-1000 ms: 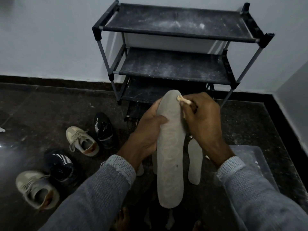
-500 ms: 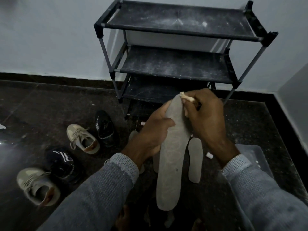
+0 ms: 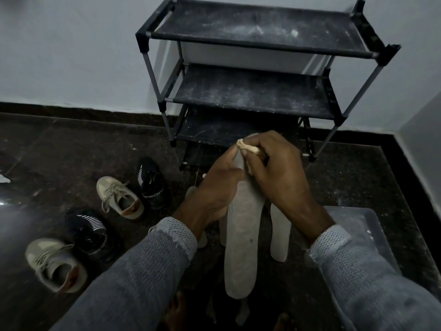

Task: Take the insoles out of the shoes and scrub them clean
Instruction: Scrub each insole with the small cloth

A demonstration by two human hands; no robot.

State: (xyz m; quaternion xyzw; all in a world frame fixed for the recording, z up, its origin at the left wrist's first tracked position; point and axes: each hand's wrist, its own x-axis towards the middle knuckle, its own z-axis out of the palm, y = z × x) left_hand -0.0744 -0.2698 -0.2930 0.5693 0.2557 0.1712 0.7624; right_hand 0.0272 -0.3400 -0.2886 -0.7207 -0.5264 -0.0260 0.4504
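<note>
Head cam looks down at a dark speckled floor [image 3: 71, 151] with both hands busy in the middle. Left hand [image 3: 214, 187] has its grip wrapped around the upper part of a long grey insole [image 3: 241, 247], thumb across the front, holding it upright-ish so the heel end hangs down toward the person. Right hand [image 3: 279, 173] is curled tight around a small cream-coloured cloth [image 3: 248, 148], pressing it against the toe end of that insole. Both arms are in grey knit sleeves [image 3: 143, 271]. A second pale insole [image 3: 280, 232] lies flat on the floor just right of the held one, and bits of more pale insoles peek out behind the left wrist, mostly hidden. Off to the left sit four shoes: a beige sneaker [image 3: 119, 199] next to a black sneaker [image 3: 151, 182] with white stripes, then nearer the camera another black sneaker [image 3: 88, 232] and another beige sneaker [image 3: 52, 266]. Clear plastic lid or tray [image 3: 358, 225], can't tell which, sits on the floor by the right forearm. Dusty black three-tier shoe rack [image 3: 257, 56] stands against the wall behind it all.
</note>
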